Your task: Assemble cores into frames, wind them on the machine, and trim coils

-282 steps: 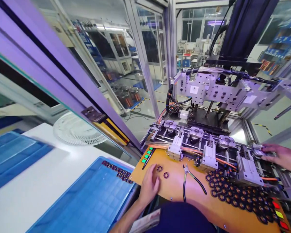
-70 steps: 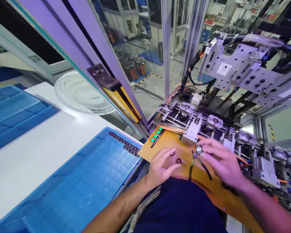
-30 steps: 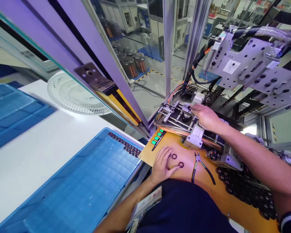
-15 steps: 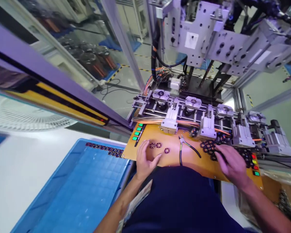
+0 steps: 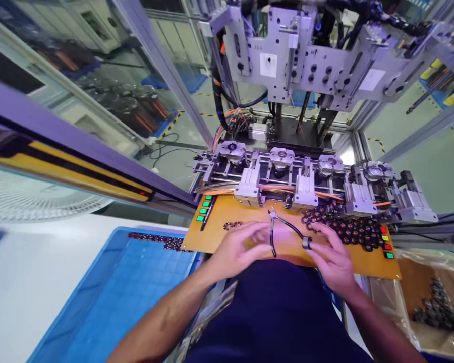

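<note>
My right hand (image 5: 335,259) pinches a small dark stator core (image 5: 306,242) between thumb and fingers, held just above the orange board. Nothing shows in my left hand (image 5: 240,249), whose fingers are spread beside a pair of cutting pliers (image 5: 293,228). The pliers lie with their handles apart, between my two hands. Several more stator cores (image 5: 353,233) are grouped on the board beyond my right hand. A few others (image 5: 232,225) lie past my left hand, partly hidden by it.
A machine with a row of metal fixtures (image 5: 282,159) stands behind the orange board (image 5: 196,234). Green buttons (image 5: 203,210) and a pen (image 5: 208,214) are at its left. A blue tray (image 5: 136,292) holds lined-up cores; a lined box (image 5: 435,307) of dark parts sits at right.
My right hand has lifted a stator core from the group and come left towards the pliers. My left hand has moved right, from the loose cores to the pliers. The view has shifted.
</note>
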Action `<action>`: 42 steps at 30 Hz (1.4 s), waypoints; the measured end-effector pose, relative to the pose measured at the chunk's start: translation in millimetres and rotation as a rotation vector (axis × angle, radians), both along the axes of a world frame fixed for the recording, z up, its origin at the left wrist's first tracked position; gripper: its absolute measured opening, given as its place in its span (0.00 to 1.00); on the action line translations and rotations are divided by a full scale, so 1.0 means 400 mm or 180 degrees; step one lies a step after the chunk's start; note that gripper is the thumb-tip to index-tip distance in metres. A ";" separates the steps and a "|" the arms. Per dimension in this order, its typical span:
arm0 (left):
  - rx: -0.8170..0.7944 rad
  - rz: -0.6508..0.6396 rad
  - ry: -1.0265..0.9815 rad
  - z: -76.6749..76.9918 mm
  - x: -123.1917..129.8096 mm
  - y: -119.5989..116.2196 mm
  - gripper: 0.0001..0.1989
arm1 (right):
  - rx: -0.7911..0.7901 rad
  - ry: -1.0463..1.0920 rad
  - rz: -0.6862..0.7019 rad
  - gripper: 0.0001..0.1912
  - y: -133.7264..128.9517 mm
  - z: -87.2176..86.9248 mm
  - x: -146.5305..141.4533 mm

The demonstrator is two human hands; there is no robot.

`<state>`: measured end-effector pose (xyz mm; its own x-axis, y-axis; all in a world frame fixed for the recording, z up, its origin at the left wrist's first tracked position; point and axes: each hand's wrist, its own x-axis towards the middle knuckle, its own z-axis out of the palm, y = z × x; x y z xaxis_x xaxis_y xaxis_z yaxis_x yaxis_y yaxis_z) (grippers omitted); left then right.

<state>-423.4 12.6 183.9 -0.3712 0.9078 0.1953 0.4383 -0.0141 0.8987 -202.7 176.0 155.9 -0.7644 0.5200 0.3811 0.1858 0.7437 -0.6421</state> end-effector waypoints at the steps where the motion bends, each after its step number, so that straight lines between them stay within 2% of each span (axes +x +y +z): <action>1: -0.0054 -0.0419 -0.0365 0.030 0.014 0.016 0.20 | -0.0150 0.0197 0.0166 0.13 -0.019 0.032 -0.021; 2: -0.0063 -0.0650 -0.0660 0.053 0.027 0.028 0.21 | -0.0329 0.0396 0.0342 0.16 -0.035 0.060 -0.041; 3: -0.0044 -0.0694 -0.0846 0.071 0.039 0.036 0.20 | -0.0505 0.0564 0.0514 0.19 -0.048 0.085 -0.060; 6: 0.0151 -0.0325 -0.0743 0.089 0.060 0.039 0.17 | -0.1015 0.0751 0.0886 0.22 -0.065 0.126 -0.107; 10: 0.0497 0.0090 -0.0027 0.080 0.058 0.024 0.15 | -0.1596 0.0580 0.1008 0.13 -0.070 0.129 -0.151; 13: 0.0753 0.0368 0.0362 0.052 0.043 0.011 0.16 | -0.1669 0.0355 0.1126 0.09 -0.049 0.143 -0.184; 15: 0.0771 0.0758 0.0604 0.008 0.028 -0.005 0.20 | -0.1460 0.0165 0.1361 0.09 0.000 0.169 -0.220; 16: 0.0725 0.1045 0.0757 -0.022 0.018 -0.016 0.22 | -0.1179 0.0063 0.1469 0.09 0.036 0.186 -0.245; 19: 0.0519 0.2005 0.1276 -0.137 -0.018 -0.057 0.23 | 0.0124 -0.0218 0.1532 0.09 0.176 0.232 -0.344; 22: 0.0434 0.2388 0.1433 -0.245 -0.048 -0.088 0.27 | 0.0542 -0.0313 0.1390 0.09 0.307 0.247 -0.457; 25: 0.0293 0.2586 0.1417 -0.312 -0.056 -0.096 0.30 | 0.0758 -0.0407 0.1408 0.10 0.377 0.225 -0.539; 28: 0.0169 0.2627 0.1339 -0.340 -0.052 -0.091 0.31 | 0.0926 -0.0546 0.1482 0.12 0.397 0.191 -0.569; 32: 0.0100 0.2566 0.1281 -0.350 -0.053 -0.088 0.30 | 0.1090 -0.0705 0.1493 0.13 0.405 0.166 -0.564; 37: 0.0048 0.2497 0.1281 -0.352 -0.056 -0.090 0.29 | 0.1300 -0.0994 0.1429 0.12 0.411 0.171 -0.566; 42: 0.0026 0.2474 0.1269 -0.349 -0.055 -0.089 0.29 | 0.1571 -0.1381 0.1362 0.13 0.391 0.190 -0.580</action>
